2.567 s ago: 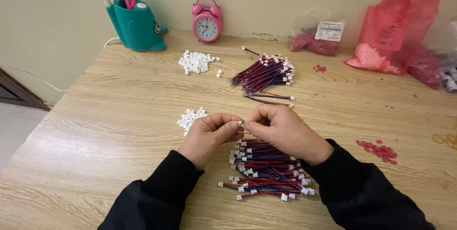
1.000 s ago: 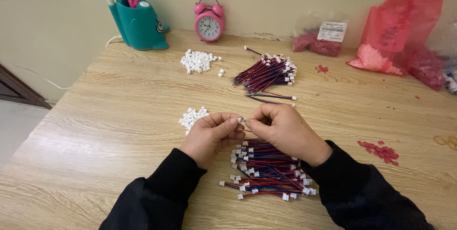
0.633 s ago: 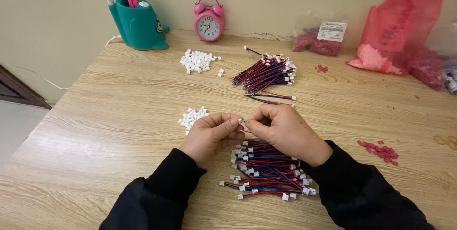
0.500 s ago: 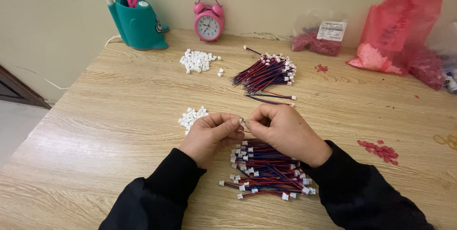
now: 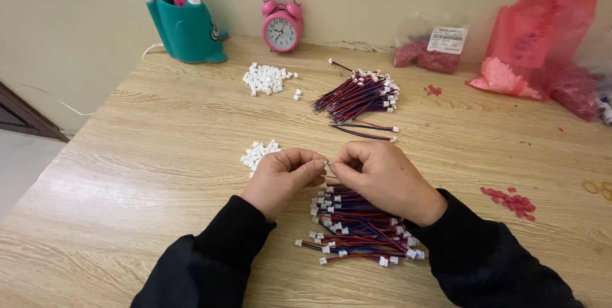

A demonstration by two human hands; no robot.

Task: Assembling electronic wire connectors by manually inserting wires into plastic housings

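Currently, both hands meet mid-table, fingertips together.
left hand (image 5: 280,177): fingers curled, thumb and forefinger pinched on a tiny white connector (image 5: 327,165); too small to make out more.
right hand (image 5: 382,177): fingertips pressed together at that same connector, touching the left hand's fingertips.
near wire pile (image 5: 357,228): red-and-blue leads with white plugs, on the table right under both wrists.
small white housings (image 5: 258,154): loose heap just left of the left hand, not touched.
far wire bundle (image 5: 357,94): further back, well apart from the hands.
big white heap (image 5: 266,78): back left of that bundle.
rear edge: teal pen holder (image 5: 187,27), pink alarm clock (image 5: 282,22), red plastic bags (image 5: 535,40).
table (image 5: 127,174): light wood grain.
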